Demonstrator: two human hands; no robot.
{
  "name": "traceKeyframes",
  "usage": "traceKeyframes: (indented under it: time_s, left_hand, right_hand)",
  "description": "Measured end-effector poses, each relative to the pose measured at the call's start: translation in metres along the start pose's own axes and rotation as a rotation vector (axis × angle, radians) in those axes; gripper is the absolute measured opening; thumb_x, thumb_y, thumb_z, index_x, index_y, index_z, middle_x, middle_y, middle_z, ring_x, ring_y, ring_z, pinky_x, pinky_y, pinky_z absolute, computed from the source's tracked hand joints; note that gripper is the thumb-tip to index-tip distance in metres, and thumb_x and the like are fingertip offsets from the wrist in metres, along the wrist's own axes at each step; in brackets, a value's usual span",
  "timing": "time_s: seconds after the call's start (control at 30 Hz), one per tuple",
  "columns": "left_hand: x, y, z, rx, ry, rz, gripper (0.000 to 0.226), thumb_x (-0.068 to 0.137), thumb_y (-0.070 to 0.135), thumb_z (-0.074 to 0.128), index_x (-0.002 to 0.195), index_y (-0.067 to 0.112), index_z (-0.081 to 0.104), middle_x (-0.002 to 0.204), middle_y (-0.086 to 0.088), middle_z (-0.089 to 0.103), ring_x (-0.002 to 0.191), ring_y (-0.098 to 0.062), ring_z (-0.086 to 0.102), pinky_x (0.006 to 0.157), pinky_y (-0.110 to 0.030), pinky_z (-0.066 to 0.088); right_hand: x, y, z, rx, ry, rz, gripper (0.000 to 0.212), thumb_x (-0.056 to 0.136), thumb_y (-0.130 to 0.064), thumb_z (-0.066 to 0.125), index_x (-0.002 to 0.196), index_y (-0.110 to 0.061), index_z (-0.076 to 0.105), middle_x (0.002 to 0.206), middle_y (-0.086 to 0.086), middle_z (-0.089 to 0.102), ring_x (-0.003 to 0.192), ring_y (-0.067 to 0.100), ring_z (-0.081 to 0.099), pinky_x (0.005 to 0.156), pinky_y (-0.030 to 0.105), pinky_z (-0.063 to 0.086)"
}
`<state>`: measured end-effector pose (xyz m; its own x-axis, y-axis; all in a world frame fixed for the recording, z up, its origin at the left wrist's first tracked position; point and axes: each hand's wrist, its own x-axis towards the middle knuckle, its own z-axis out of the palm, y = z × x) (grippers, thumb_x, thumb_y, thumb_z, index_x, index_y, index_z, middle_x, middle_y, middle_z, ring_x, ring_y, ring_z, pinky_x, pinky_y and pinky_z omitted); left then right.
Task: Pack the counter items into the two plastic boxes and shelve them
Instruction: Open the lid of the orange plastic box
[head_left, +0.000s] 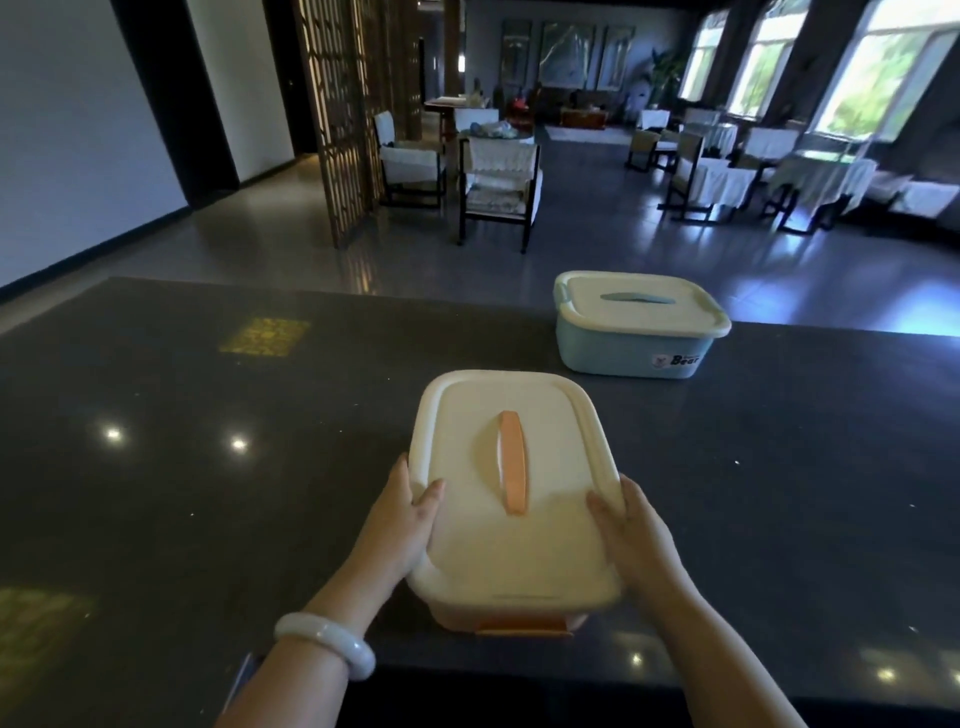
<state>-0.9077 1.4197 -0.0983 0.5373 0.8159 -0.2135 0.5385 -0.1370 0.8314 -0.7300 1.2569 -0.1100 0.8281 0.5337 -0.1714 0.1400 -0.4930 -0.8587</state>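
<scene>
An orange plastic box (511, 621) with a cream lid (467, 447) and an orange handle sits near the front edge of the dark counter (208, 467). My left hand (400, 525) grips the lid's left side, thumb on top. My right hand (631, 530) grips its right side the same way. A blue plastic box (634, 345) with a closed cream lid and a blue handle stands farther back on the right, untouched. Both boxes are closed, so their contents are hidden.
The counter's far edge drops to a grey tiled floor with white-covered chairs (498, 182) and tables (821, 176) beyond. A wooden lattice screen (337, 119) stands at the back left. A white bangle (327, 642) is on my left wrist.
</scene>
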Motion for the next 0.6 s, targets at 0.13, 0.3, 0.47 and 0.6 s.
traceKeyframes:
  time_s: [0.13,0.3,0.47,0.6]
  left_hand:
    - [-0.001,0.006,-0.004,-0.035,0.032,0.023,0.058,0.097,0.041,0.049,0.147,0.022,0.027,0.125,-0.005,0.056,0.105,-0.020,0.057,0.087,-0.037,0.046]
    - [-0.012,0.024,-0.009,-0.032,0.079,0.116,0.065,0.095,0.044,0.051,0.150,0.023,0.023,0.139,-0.005,0.047,0.121,-0.023,0.051,0.102,-0.048,0.043]
    - [-0.016,0.074,0.012,0.038,0.192,0.293,0.060,0.096,0.039,0.052,0.148,0.020,0.028,0.134,0.001,0.048,0.113,-0.016,0.054,0.093,-0.032,0.046]
    - [-0.016,0.116,0.065,0.032,0.192,0.313,0.058,0.096,0.043,0.050,0.146,0.019,0.031,0.109,0.004,0.058,0.079,-0.002,0.051,0.068,-0.019,0.038]
  right_hand:
    - [-0.007,-0.010,-0.004,0.009,0.030,-0.018,0.030,0.096,-0.033,0.052,0.124,-0.022,0.051,0.092,-0.010,0.059,0.075,0.004,0.056,0.049,0.016,0.038]
    - [-0.015,-0.019,-0.017,0.077,0.063,-0.054,0.028,0.096,-0.034,0.050,0.121,-0.021,0.053,0.094,-0.004,0.061,0.080,0.013,0.059,0.057,0.027,0.041]
    - [-0.003,-0.023,-0.060,0.131,0.123,-0.090,0.034,0.095,-0.035,0.052,0.126,-0.021,0.051,0.099,-0.001,0.062,0.086,0.017,0.060,0.066,0.033,0.046]
    - [0.015,-0.009,-0.121,0.129,0.180,-0.103,0.039,0.092,-0.038,0.057,0.127,-0.022,0.051,0.099,-0.003,0.062,0.086,0.018,0.061,0.068,0.034,0.048]
